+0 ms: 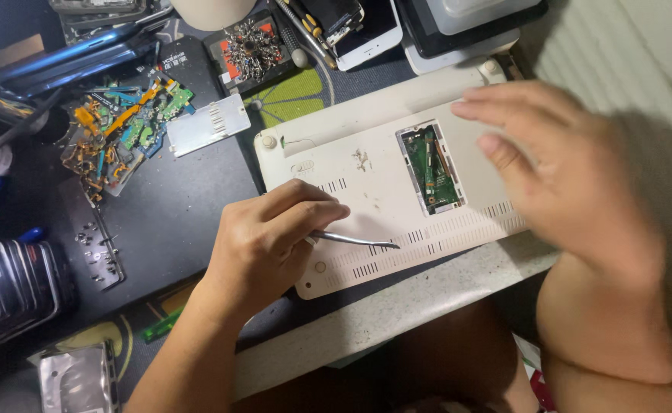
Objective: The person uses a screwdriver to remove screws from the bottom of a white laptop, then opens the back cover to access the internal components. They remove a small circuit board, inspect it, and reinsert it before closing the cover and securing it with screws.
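white laptop base (382,191), circuit scraps (125,126) left, phone (370,30) behind, tweezers (351,241) in left hand (274,245)

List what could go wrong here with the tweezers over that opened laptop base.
1. The tweezers in the left hand could slip and scratch the white laptop base or catch in its vent slots.
2. The uncovered circuit board could be damaged if the metal tips touch it.
3. The right hand presses near the table edge; the base overhangs slightly and might tip.

Left hand (271,241) pinches tweezers (355,241), probably.
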{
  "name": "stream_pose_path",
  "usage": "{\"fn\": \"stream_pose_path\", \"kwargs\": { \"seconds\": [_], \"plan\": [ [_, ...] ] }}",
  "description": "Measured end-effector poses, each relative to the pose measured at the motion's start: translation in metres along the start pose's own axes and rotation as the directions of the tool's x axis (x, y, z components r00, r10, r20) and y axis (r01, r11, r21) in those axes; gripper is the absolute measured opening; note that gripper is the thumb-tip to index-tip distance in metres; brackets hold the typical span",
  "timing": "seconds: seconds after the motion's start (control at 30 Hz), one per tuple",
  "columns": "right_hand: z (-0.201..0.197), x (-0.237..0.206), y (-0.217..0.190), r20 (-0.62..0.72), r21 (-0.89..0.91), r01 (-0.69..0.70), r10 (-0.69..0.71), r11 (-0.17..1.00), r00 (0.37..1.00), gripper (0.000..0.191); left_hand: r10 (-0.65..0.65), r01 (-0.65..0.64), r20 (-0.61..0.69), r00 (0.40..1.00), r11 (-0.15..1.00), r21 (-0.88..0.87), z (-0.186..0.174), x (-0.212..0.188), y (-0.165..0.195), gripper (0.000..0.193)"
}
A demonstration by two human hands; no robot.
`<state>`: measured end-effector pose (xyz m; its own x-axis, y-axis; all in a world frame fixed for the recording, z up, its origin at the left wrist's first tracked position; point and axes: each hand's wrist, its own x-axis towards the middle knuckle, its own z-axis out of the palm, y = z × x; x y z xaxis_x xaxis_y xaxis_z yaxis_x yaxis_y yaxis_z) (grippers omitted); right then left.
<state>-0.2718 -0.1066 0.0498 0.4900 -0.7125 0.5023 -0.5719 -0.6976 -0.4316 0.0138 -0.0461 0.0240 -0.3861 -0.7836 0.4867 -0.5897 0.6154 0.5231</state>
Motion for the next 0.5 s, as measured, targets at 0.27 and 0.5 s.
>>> {"fn": "stream_pose_path", "kwargs": {
  "seconds": [0.27,0.5],
  "plan": [
    [-0.012,0.043,0.003,0.113,-0.181,-0.187,0.209,0.965,0.971,0.014,-0.051,0.050,-0.080,0.995,0.999,-0.010,-0.006,0.002,-0.003,0.033],
    [0.015,0.015,0.040,0.258,-0.131,-0.151,0.180,0.980,0.949,0.019,-0.149,0.148,-0.108,0.983,0.989,-0.020,-0.007,0.006,-0.008,0.034]
  ]
}}
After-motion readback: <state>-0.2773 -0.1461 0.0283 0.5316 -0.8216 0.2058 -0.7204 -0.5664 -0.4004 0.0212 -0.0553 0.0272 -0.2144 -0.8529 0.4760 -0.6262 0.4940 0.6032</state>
